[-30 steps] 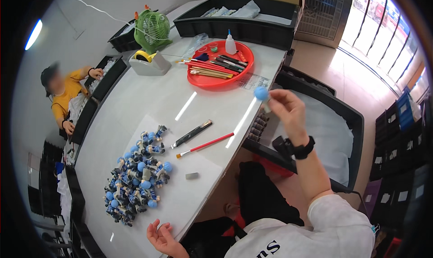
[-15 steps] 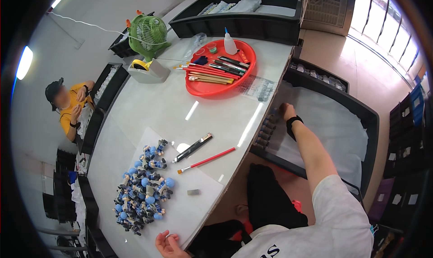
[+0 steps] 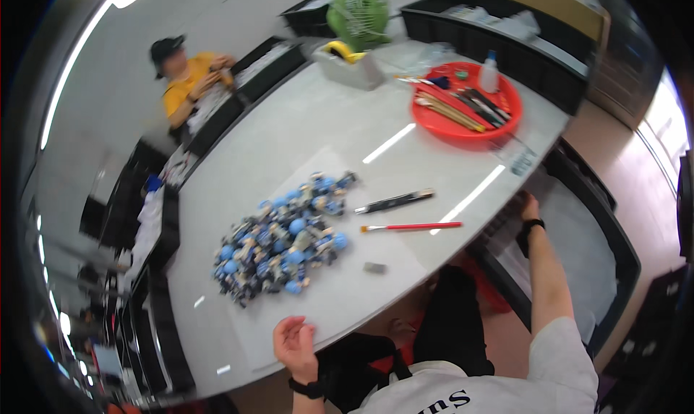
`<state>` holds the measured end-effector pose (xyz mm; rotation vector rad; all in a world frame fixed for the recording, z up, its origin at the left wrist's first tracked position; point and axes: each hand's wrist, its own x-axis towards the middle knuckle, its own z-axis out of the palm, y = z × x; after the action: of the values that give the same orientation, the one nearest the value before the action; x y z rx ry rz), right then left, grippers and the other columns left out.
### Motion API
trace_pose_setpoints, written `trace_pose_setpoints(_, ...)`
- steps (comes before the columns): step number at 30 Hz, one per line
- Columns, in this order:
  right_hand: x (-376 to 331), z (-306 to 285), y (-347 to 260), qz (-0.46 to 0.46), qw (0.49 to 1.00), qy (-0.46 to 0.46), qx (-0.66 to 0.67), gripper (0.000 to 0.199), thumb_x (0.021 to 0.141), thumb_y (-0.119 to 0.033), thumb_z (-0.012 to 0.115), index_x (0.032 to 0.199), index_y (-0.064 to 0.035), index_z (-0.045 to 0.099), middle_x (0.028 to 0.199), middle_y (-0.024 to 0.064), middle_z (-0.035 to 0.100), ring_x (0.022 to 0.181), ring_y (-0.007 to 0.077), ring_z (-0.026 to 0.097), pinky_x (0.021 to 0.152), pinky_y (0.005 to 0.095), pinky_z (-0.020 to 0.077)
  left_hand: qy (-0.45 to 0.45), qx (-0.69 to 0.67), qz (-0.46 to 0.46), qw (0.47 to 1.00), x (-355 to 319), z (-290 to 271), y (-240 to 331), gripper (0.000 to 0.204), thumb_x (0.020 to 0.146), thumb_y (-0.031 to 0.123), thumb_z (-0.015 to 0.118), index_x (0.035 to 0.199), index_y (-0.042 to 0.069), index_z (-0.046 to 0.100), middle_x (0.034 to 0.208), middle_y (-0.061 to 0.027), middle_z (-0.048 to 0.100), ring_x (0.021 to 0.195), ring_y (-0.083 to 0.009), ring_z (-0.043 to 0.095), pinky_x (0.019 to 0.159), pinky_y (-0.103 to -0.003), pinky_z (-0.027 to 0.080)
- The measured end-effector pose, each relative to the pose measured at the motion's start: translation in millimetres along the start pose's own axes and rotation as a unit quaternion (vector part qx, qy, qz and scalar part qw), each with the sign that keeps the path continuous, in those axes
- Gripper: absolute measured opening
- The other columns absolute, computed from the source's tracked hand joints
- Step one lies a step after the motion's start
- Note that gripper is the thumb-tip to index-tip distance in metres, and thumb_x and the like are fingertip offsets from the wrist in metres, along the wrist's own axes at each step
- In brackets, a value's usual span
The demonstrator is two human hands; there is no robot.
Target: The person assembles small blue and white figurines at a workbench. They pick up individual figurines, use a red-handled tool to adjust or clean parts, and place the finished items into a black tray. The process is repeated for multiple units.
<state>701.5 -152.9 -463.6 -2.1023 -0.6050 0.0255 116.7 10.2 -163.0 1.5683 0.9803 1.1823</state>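
My left hand (image 3: 295,345) hovers at the near table edge, palm partly turned up. Its fingers are loosely curled and apart, with nothing in them. Farther in, a pile of small blue, black and white figurines (image 3: 278,244), several with round light-blue parts, lies on a white sheet. My right hand (image 3: 530,206) reaches down into a black tray (image 3: 611,262) lined with white sheeting, beside the table's right edge. Its fingers are blurred and partly hidden, so any held thing does not show. Dark small items (image 3: 499,226) stand in a row near it, smeared by motion.
A cutter knife (image 3: 394,201), a red-handled brush (image 3: 412,227) and a grey block (image 3: 374,268) lie right of the pile. Beyond are a red basin (image 3: 463,141) of brushes and pens, a tape dispenser (image 3: 350,70), and a green fan (image 3: 358,16). A co-worker (image 3: 189,81) sits across.
The whole view has swung, so the table and pile sit farther right. My left hand shows more fully, with its wrist now in view. My right hand stays in the tray by its table-side edge.
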Motion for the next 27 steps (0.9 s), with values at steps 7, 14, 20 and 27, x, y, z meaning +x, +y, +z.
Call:
trace_pose_setpoints(7,-18,-75,-111,-0.056,0.975,0.208,0.05,0.034,0.083,-0.01,0.056,0.115,-0.001,0.049,0.101,0.01,0.058,0.089,0.0173,0.056,0.074,0.0274,0.0461,-0.018,-0.013,-0.01,1.0,3,0,-1,0.024,0.079,-0.004,0.055,0.102,-0.003,0.051,0.093,-0.0086,0.058,0.084,-0.0114,0.057,0.075,-0.024,0.047)
trace_pose_setpoints(14,-140,-77,-372,-0.087,0.902,0.119,0.405,0.034,0.086,-0.005,0.049,0.119,-0.0033,0.043,0.084,-0.0001,0.05,0.062,0.0028,0.042,0.05,0.0156,0.0315,-0.055,0.185,0.188,0.963,10,-28,68,0.016,0.074,0.003,0.06,0.09,0.001,0.06,0.089,-0.0121,0.062,0.081,-0.0226,0.061,0.072,-0.028,0.047)
trace_pose_setpoints(20,-255,-7,-477,-0.113,0.831,-0.24,0.489,0.041,0.08,0.004,0.05,0.118,-0.0043,0.04,0.084,0.0031,0.051,0.06,0.0052,0.045,0.05,0.0167,0.0385,-0.004,0.172,0.118,0.978,102,-88,103,0.016,0.079,0.006,0.057,0.093,-0.001,0.06,0.083,-0.011,0.064,0.079,-0.0152,0.061,0.069,-0.026,0.046)
trace_pose_setpoints(27,-306,58,-515,-0.192,0.772,-0.417,0.439,0.036,0.078,0.002,0.055,0.113,-0.003,0.046,0.079,0.0024,0.056,0.063,0.0029,0.05,0.052,0.0165,0.0401,-0.018,0.446,-0.021,0.895,190,-143,40,0.027,0.079,0.015,0.052,0.102,0.002,0.059,0.091,-0.0147,0.063,0.085,-0.0242,0.06,0.075,-0.032,0.046)
